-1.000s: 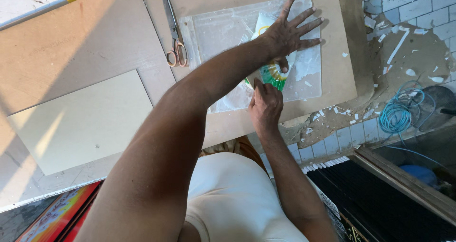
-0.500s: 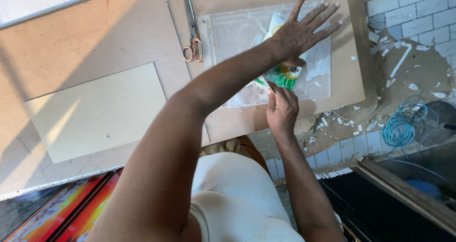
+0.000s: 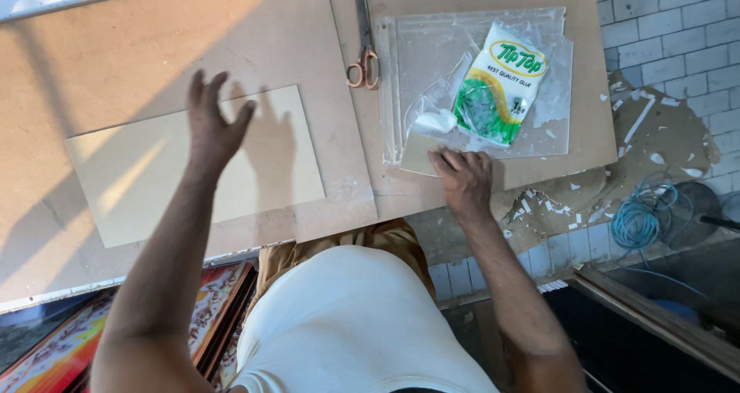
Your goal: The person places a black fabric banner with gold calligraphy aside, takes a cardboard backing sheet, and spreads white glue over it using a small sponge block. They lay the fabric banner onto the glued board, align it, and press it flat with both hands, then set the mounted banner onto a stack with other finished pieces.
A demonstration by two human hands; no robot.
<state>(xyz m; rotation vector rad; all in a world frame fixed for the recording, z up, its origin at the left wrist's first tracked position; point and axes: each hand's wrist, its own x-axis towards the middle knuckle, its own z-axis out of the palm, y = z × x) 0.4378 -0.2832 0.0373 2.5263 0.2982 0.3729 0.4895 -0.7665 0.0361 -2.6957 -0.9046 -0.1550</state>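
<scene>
While flat, glue pouch (image 3: 497, 83) upright-diagonal.

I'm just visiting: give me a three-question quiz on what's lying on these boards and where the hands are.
1. True or false: the scissors lie left of the clear plastic sheet.
2. Which hand presses the small pale card by the glue pouch? A left, B right.
3. Fill in: the left hand hovers, fingers spread, over the large ____ panel.

Key: 1 true. 2 B, the right hand. 3 cream.
</scene>
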